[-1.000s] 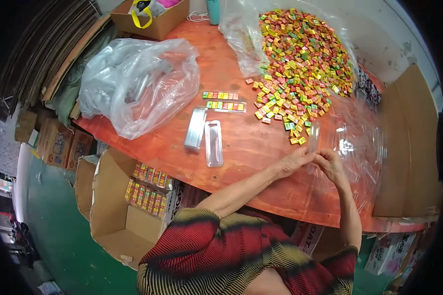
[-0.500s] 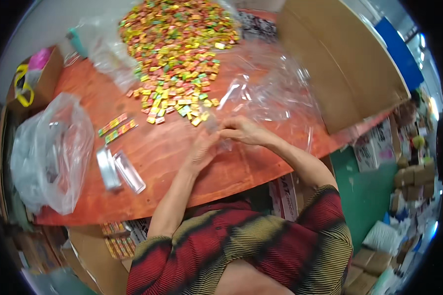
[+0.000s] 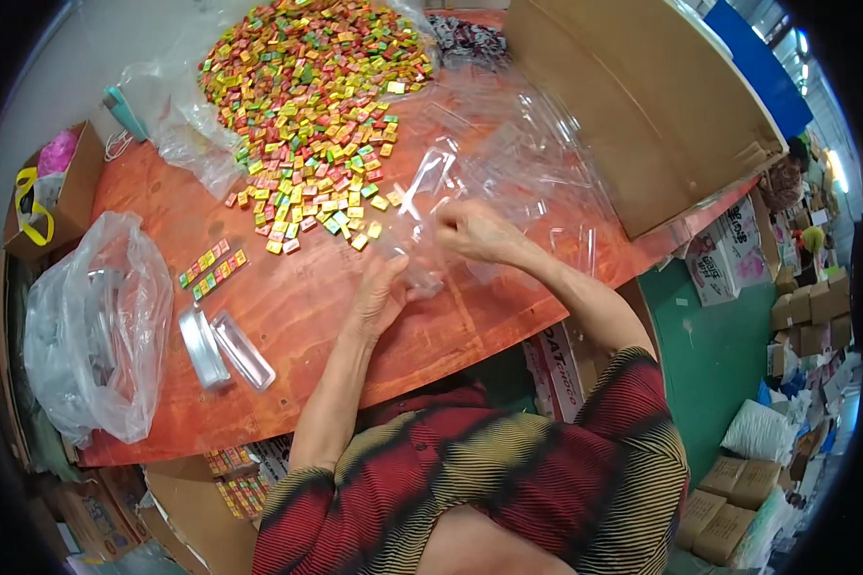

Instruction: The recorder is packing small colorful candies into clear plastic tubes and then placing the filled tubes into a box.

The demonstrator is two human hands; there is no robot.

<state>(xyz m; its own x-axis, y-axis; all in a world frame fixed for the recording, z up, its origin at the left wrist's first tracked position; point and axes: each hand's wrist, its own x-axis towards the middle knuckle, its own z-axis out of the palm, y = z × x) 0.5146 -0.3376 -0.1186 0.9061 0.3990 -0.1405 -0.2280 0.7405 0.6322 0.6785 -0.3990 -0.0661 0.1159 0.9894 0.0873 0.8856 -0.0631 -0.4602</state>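
Observation:
My left hand (image 3: 381, 295) is closed round a clear plastic piece (image 3: 424, 280), whose outline blurs against the table. To its right, my right hand (image 3: 478, 233) is raised a little with its fingers curled in; whatever they may hold is hidden. A big heap of small wrapped sweets (image 3: 316, 91), yellow, red and green, spreads toward my hands from the far side. Two short rows of the same sweets (image 3: 219, 272) lie at the left. Just nearer me rest a stack of clear plastic trays (image 3: 202, 349) and a single clear tray (image 3: 244, 351).
Loose clear plastic sleeves (image 3: 518, 158) litter the table's right half beside a large cardboard box (image 3: 642, 105). A plastic bag (image 3: 101, 326) stands at the left edge, near a small carton (image 3: 79, 187). Below the edge, an open carton (image 3: 197, 494) holds packed sweets.
My hands have drawn apart: the right has moved away from the left, which keeps the clear plastic. The whole view has shifted slightly.

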